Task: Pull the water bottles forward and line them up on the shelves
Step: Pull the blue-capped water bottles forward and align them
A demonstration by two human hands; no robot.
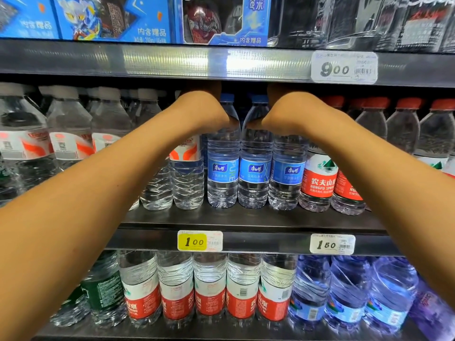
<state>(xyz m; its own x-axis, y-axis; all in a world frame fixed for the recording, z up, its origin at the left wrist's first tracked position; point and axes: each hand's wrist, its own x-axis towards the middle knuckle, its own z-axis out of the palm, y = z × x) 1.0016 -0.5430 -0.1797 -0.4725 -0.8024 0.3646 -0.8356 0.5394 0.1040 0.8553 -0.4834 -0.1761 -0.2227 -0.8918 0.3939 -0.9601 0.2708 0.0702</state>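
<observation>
Both hands reach behind blue-label bottles; fingers hidden under shelf edge.

We stand in a shop, at its drinks aisle: dark metal shelves carry rows of clear plastic water bottles with blue labels and red-and-white labels, and the shelf edges hold a yellow price tag reading 1.00 and white price tags with barcodes.
</observation>
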